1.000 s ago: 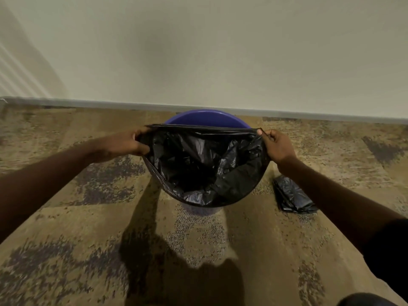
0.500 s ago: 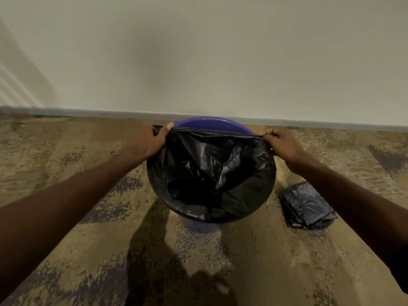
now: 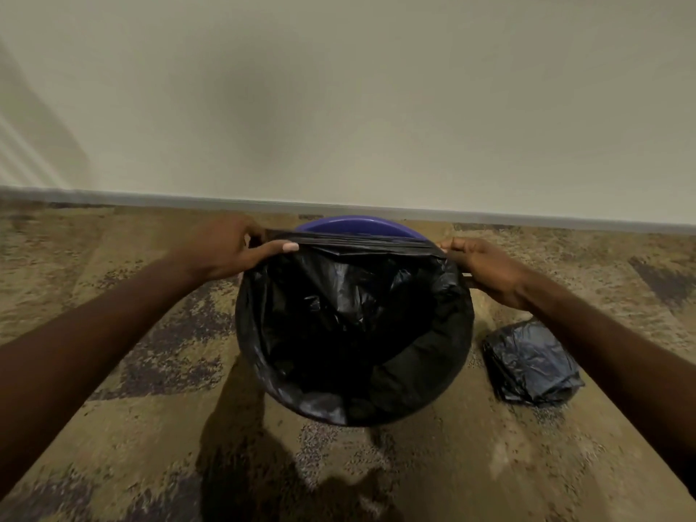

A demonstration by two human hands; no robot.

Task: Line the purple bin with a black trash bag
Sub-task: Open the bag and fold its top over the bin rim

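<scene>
The left hand (image 3: 226, 246) and the right hand (image 3: 486, 269) are closed tight on the far edge of the black trash bag (image 3: 350, 325), which sits in the purple bin (image 3: 354, 223) on the floor, and should pull it gently over the back rim.

A crumpled spare bag bundle (image 3: 531, 365) lies on the mottled brown carpet (image 3: 143, 438), below a pale wall (image 3: 339, 99) with grey baseboard (image 3: 113, 197).

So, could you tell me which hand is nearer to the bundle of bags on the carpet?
The right hand, gripping the bag's rim just above the bundle; the left hand grips across the bin.
</scene>
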